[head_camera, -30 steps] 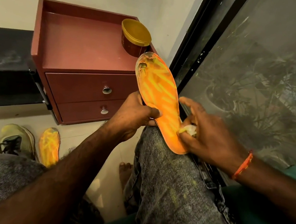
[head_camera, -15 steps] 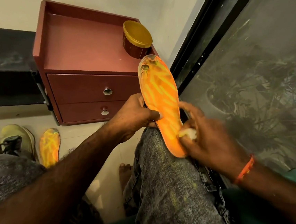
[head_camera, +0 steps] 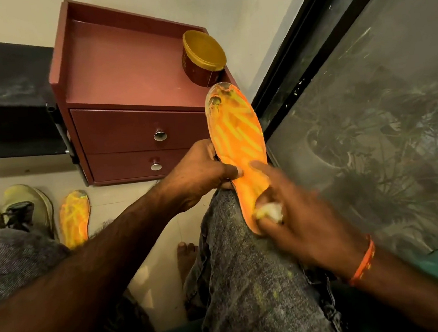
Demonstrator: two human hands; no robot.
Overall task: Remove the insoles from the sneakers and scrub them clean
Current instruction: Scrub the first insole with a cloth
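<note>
An orange insole [head_camera: 239,137] with yellow streaks rests heel-down on my right knee and tilts up toward the drawer unit. My left hand [head_camera: 200,175] grips its left edge at mid-length, thumb on the top face. My right hand [head_camera: 292,217] pinches a small whitish wad [head_camera: 269,211] against the heel end of the insole. A second orange insole [head_camera: 74,220] lies on the floor at the left, beside a pair of yellow-green sneakers [head_camera: 26,205].
A maroon two-drawer unit [head_camera: 129,137] stands against the wall ahead, with a gold-lidded jar [head_camera: 203,56] on top. A dark-framed glass window [head_camera: 369,124] runs along the right. My jeans-clad legs fill the foreground, and a bare foot [head_camera: 186,257] shows on the floor between them.
My right hand has slid the wad along the heel part of the insole, blurred with motion. My left hand keeps the same hold; the insole has barely shifted.
</note>
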